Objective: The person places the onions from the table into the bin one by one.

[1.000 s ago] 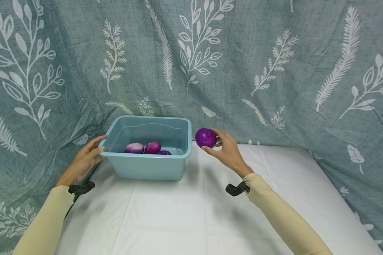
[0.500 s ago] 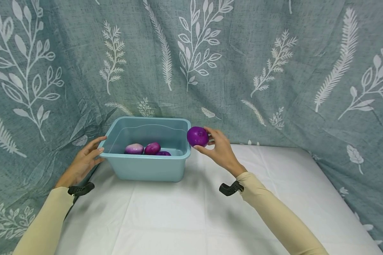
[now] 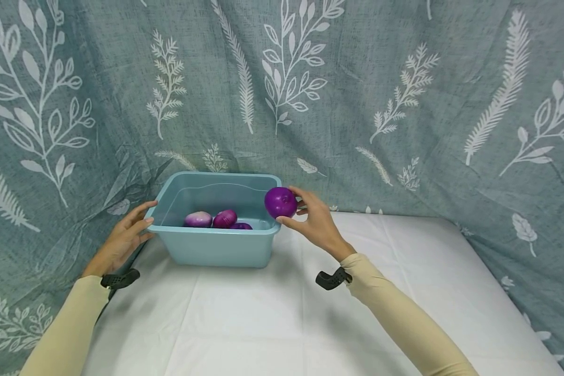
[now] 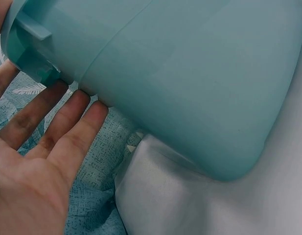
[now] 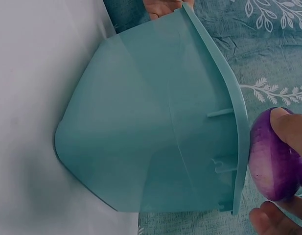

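Observation:
In the head view my right hand (image 3: 317, 219) grips a glossy purple onion (image 3: 280, 202) between thumb and fingers, over the right rim of a light blue plastic bin (image 3: 216, 248). The right wrist view shows the onion (image 5: 273, 156) with a paler patch, right at the bin's rim. Inside the bin lie a pale purple onion (image 3: 198, 219), a darker red onion (image 3: 224, 219) and a third purple one (image 3: 241, 226), partly hidden by the front wall. My left hand (image 3: 119, 243) rests straight fingers against the bin's left end; fingertips (image 4: 99, 107) touch the outer wall below the rim.
The bin stands on a white cloth-covered table (image 3: 244, 318), toward its back left. A blue-green curtain (image 3: 338, 104) with white leaf prints hangs behind and along both sides. Dark straps (image 3: 331, 279) circle both wrists.
My right hand has carried the purple onion leftward, from beside the bin to over its right rim. The left hand and the bin have stayed in place.

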{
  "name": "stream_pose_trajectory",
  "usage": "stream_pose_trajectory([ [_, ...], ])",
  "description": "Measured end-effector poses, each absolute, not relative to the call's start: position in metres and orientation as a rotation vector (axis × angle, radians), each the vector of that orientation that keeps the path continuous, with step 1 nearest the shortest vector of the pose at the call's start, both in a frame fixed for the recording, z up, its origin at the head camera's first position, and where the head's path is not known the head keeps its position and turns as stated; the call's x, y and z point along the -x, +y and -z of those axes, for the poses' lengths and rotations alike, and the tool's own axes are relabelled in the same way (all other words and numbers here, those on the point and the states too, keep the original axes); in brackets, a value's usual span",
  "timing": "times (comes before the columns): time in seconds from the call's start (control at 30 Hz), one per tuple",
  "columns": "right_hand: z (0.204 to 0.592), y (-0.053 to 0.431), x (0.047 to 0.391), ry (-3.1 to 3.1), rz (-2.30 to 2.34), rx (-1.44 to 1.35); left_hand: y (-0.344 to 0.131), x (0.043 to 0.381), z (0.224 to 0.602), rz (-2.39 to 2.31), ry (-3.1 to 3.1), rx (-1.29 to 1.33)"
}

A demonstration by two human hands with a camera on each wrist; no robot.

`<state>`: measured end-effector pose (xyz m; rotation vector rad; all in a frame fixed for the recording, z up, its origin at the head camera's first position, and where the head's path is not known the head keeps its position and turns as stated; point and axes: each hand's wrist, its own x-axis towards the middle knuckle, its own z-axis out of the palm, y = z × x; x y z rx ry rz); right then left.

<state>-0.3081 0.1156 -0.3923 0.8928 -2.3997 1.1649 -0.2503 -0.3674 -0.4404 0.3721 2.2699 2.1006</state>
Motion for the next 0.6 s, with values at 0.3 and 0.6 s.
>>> stream_pose_trajectory([
  [0.3, 0.392, 0.104, 0.308, -2.397, -1.177, -0.944, -0.367, 0.251, 0.441, -2.121, 2.256, -0.347],
  [0.6, 0.393, 0.094, 0.305, -2.459, -1.182, -0.933, -0.368, 0.252, 0.442, -2.110, 2.274, -0.344],
])
